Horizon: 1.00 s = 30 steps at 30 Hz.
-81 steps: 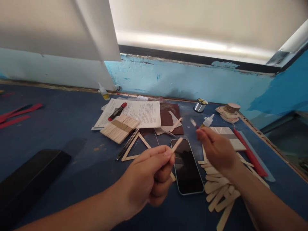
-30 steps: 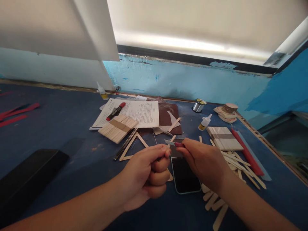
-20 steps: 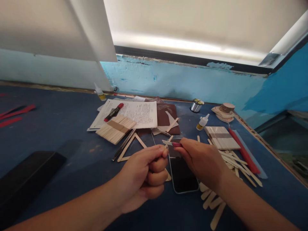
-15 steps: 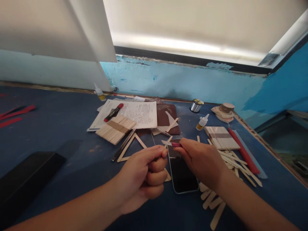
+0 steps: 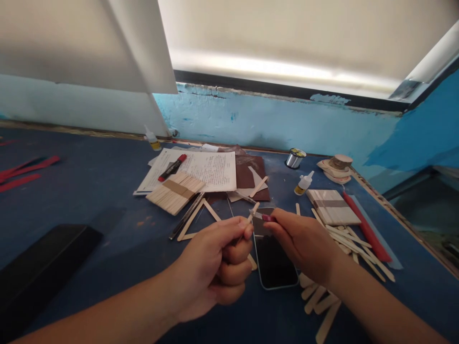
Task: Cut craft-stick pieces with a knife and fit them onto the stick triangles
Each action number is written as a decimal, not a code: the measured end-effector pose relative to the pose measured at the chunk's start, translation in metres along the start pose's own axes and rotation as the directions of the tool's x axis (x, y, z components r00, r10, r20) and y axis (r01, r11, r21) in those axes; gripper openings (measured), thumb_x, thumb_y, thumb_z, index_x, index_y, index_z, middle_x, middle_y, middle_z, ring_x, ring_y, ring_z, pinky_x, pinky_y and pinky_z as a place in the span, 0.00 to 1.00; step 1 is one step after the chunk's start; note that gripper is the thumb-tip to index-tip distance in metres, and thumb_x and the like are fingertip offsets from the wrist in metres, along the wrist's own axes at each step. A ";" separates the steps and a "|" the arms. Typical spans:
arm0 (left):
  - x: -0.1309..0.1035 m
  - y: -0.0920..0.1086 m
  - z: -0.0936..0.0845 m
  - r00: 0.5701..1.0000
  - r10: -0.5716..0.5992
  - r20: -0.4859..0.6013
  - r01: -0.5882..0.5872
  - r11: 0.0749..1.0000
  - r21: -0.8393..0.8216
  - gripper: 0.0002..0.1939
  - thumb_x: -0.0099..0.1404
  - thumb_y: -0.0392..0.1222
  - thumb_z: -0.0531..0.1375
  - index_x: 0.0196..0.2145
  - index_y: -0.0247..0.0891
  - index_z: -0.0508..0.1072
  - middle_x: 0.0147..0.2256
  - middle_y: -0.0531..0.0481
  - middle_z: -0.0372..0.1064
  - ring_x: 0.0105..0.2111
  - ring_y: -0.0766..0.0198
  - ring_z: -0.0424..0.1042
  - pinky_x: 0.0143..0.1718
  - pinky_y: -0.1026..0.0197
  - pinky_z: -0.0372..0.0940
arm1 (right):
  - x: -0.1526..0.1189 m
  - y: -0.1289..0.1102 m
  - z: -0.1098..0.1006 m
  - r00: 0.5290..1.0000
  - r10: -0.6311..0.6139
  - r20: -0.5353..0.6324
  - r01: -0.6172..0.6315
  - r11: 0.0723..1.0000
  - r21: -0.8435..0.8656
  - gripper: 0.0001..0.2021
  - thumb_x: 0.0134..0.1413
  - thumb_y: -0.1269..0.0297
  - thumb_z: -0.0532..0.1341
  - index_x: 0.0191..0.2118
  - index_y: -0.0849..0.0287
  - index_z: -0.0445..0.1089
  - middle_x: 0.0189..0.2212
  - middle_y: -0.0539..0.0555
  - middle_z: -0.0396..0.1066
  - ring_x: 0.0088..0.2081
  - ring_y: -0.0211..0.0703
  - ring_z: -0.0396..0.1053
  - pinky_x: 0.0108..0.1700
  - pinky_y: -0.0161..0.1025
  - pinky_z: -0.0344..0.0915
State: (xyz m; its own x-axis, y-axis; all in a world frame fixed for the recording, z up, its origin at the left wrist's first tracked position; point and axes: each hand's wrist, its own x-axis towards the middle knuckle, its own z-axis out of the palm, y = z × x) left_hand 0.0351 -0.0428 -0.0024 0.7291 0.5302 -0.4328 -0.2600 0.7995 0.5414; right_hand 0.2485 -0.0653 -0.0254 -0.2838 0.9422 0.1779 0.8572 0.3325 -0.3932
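Between thumb and forefinger, my left hand [image 5: 218,267] pinches a small wooden stick [image 5: 254,210] that points up and away. My right hand [image 5: 304,239] grips a craft knife with a dark pink handle [image 5: 267,218]; its blade [image 5: 256,214] lies against the stick near the upper end. Beneath and beside the right hand is a phone [image 5: 276,263], screen up. A triangle of wooden sticks [image 5: 191,220] lies beyond my left hand, partly hidden by it. Loose sticks [image 5: 328,306] spread under my right forearm.
Papers [image 5: 215,167] hold a red-capped marker [image 5: 172,167] and a banded stick bundle [image 5: 175,191]. At right are a glue bottle [image 5: 304,182], a wire spool [image 5: 295,158] and another bundle [image 5: 333,206]. A black object [image 5: 50,263] lies left; red strips [image 5: 28,169] lie farther back.
The knife blade has shifted slightly along the stick, and its angle has changed. Both hands keep their holds. The whole view has moved a little.
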 end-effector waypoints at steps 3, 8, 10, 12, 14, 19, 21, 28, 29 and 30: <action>0.000 -0.001 0.001 0.999 -0.043 -0.012 0.043 0.999 0.023 0.14 0.75 0.44 0.48 0.30 0.41 0.62 0.17 0.63 0.41 0.14 0.74 0.33 0.11 0.74 0.36 | -0.001 -0.005 0.000 0.999 -0.036 -0.010 0.037 0.999 0.013 0.20 0.75 0.50 0.46 0.32 0.54 0.60 0.24 0.46 0.66 0.24 0.38 0.61 0.29 0.37 0.51; 0.003 -0.002 -0.001 0.999 -0.001 -0.041 0.003 0.999 0.044 0.14 0.75 0.44 0.49 0.30 0.41 0.62 0.18 0.63 0.40 0.15 0.74 0.32 0.11 0.74 0.37 | 0.002 -0.002 0.000 1.000 0.009 -0.017 -0.010 0.998 -0.069 0.20 0.74 0.49 0.47 0.33 0.54 0.64 0.26 0.48 0.70 0.25 0.39 0.66 0.29 0.37 0.51; 0.005 -0.001 -0.002 0.999 0.015 -0.041 -0.013 0.999 0.032 0.14 0.75 0.43 0.50 0.30 0.41 0.62 0.18 0.63 0.40 0.15 0.74 0.33 0.11 0.74 0.37 | 0.003 -0.001 0.002 1.000 0.010 -0.027 -0.013 0.995 -0.104 0.21 0.74 0.48 0.47 0.33 0.54 0.64 0.26 0.48 0.71 0.25 0.40 0.66 0.29 0.37 0.51; 0.007 -0.001 -0.003 0.999 0.023 -0.045 -0.022 1.000 0.013 0.13 0.74 0.42 0.51 0.30 0.41 0.63 0.18 0.64 0.40 0.15 0.74 0.33 0.11 0.74 0.37 | 0.004 0.000 0.005 0.999 0.006 -0.032 -0.010 0.992 -0.122 0.22 0.74 0.48 0.47 0.32 0.54 0.63 0.26 0.48 0.71 0.25 0.40 0.66 0.29 0.37 0.50; 0.007 -0.002 -0.002 0.998 0.031 -0.055 -0.032 0.999 -0.009 0.13 0.74 0.42 0.51 0.29 0.40 0.64 0.18 0.64 0.40 0.15 0.74 0.33 0.11 0.74 0.37 | 0.006 0.006 0.005 1.000 0.012 -0.024 -0.015 0.993 -0.116 0.21 0.74 0.47 0.47 0.33 0.54 0.65 0.26 0.48 0.72 0.25 0.40 0.67 0.29 0.37 0.51; -0.009 -0.003 0.003 0.995 -0.032 0.095 0.038 0.997 -0.060 0.14 0.74 0.45 0.52 0.29 0.41 0.65 0.16 0.64 0.40 0.14 0.75 0.33 0.10 0.74 0.39 | 0.011 0.043 -0.021 0.952 0.199 -0.234 -0.230 0.966 -0.118 0.23 0.73 0.47 0.46 0.33 0.54 0.66 0.22 0.50 0.69 0.24 0.44 0.67 0.27 0.38 0.49; -0.015 -0.002 0.003 0.983 -0.020 0.182 0.025 0.999 -0.024 0.13 0.73 0.45 0.53 0.30 0.42 0.65 0.17 0.63 0.42 0.13 0.75 0.35 0.10 0.74 0.42 | 0.011 0.054 -0.033 0.917 0.240 -0.319 -0.290 0.949 -0.120 0.22 0.73 0.45 0.46 0.32 0.54 0.63 0.19 0.49 0.63 0.22 0.44 0.63 0.27 0.39 0.47; -0.005 -0.004 -0.002 0.980 0.167 0.112 -0.185 0.967 0.173 0.13 0.74 0.44 0.52 0.30 0.41 0.63 0.18 0.63 0.43 0.15 0.73 0.39 0.14 0.71 0.39 | 0.002 0.025 -0.019 0.973 0.139 -0.184 -0.110 0.981 0.160 0.21 0.73 0.48 0.47 0.29 0.54 0.57 0.22 0.46 0.58 0.23 0.38 0.58 0.27 0.38 0.51; -0.003 -0.007 -0.003 0.977 0.182 0.109 -0.201 0.960 0.194 0.13 0.74 0.44 0.52 0.30 0.40 0.63 0.19 0.63 0.43 0.16 0.73 0.39 0.15 0.71 0.39 | -0.001 0.019 -0.016 0.982 0.118 -0.149 -0.087 0.976 0.200 0.21 0.74 0.49 0.48 0.30 0.54 0.58 0.22 0.45 0.58 0.23 0.38 0.58 0.27 0.37 0.51; -0.002 -0.009 -0.003 0.974 0.198 0.107 -0.217 0.953 0.212 0.13 0.75 0.44 0.52 0.31 0.40 0.63 0.19 0.63 0.44 0.16 0.73 0.39 0.16 0.71 0.39 | -0.003 0.015 -0.014 0.989 0.098 -0.113 -0.068 0.968 0.241 0.20 0.74 0.50 0.48 0.30 0.54 0.58 0.23 0.45 0.59 0.24 0.37 0.58 0.27 0.37 0.51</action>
State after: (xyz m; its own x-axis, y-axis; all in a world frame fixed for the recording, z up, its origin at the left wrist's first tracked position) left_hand 0.0340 -0.0504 -0.0081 0.7264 0.6450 -0.2374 -0.2720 0.5869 0.7626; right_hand 0.2680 -0.0638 -0.0187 -0.1485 0.9595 0.2394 0.7454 0.2677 -0.6105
